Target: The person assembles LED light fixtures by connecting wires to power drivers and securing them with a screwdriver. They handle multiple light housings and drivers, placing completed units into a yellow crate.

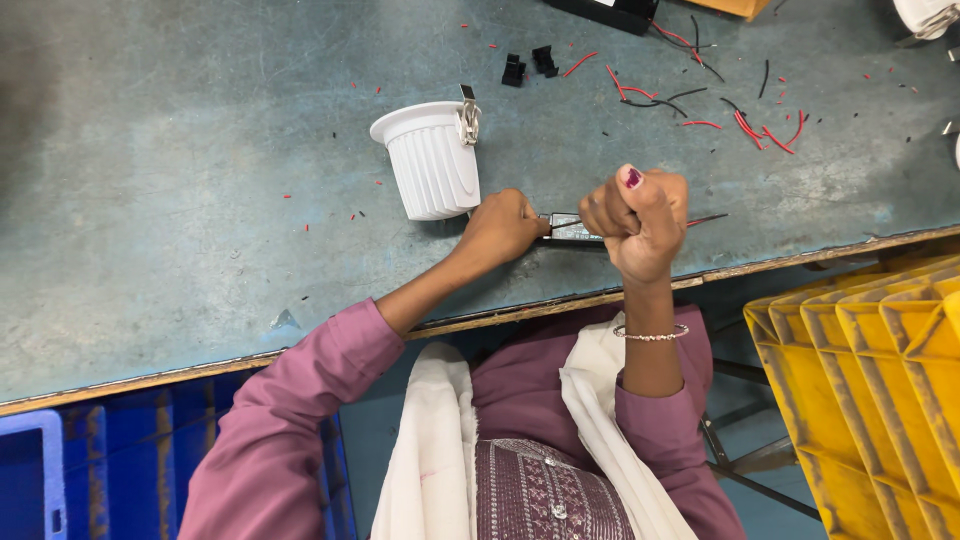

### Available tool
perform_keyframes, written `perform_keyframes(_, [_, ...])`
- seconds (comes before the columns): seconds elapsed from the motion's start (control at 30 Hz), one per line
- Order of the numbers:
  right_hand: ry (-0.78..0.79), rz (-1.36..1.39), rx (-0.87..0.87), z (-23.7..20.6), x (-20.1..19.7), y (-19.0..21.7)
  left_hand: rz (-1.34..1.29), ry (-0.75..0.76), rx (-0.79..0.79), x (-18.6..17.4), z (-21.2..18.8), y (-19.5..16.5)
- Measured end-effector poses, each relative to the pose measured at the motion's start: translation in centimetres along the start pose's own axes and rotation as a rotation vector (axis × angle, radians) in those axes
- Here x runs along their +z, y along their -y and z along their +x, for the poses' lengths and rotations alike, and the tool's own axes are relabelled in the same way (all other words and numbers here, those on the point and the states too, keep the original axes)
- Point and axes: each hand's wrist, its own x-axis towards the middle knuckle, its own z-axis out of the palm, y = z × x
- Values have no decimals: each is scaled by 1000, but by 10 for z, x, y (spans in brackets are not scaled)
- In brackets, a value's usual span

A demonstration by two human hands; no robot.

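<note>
My left hand (505, 226) is closed on the left end of a small dark rectangular module (572, 229) with red and black wires, pressing it against the grey workbench (200, 200) near its front edge. My right hand (638, 218) is a raised fist over the module's right end; a thin dark tool tip or wire (708, 219) sticks out to its right, and what the fist grips is hidden. A white ribbed lamp housing (432, 160) with a metal spring clip lies tilted just behind my left hand.
Cut red and black wire pieces (690, 105) litter the bench at the back right, with two small black clips (528, 66) behind the housing. Yellow crates (880, 380) stand at the right below the bench, blue crates (80, 460) at the lower left.
</note>
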Motion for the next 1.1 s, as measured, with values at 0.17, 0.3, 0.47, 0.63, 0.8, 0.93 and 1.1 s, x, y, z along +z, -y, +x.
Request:
perform_keyframes(0.17, [-16,-25,-29,0,1,-4,87,-127,104,8,5,3])
perform_keyframes(0.3, [-105,108,-86,0,-8,2,-7,-45,199,2,2,14])
perform_keyframes(0.47, [-102,-259,-124,13,-44,10,-56,-17,434,-6,-12,26])
perform_keyframes(0.63, [49,-1311,32,40,-72,-20,-68,85,494,-16,-15,34])
perform_keyframes(0.8, [170,-1619,16,60,-82,-46,-69,104,551,-20,-15,40])
perform_keyframes(0.93, [142,-1835,-17,73,-79,-61,-123,58,562,-21,-15,41])
perform_keyframes(1.1, [85,-1695,-7,103,-64,-85,-198,56,544,-23,-15,47])
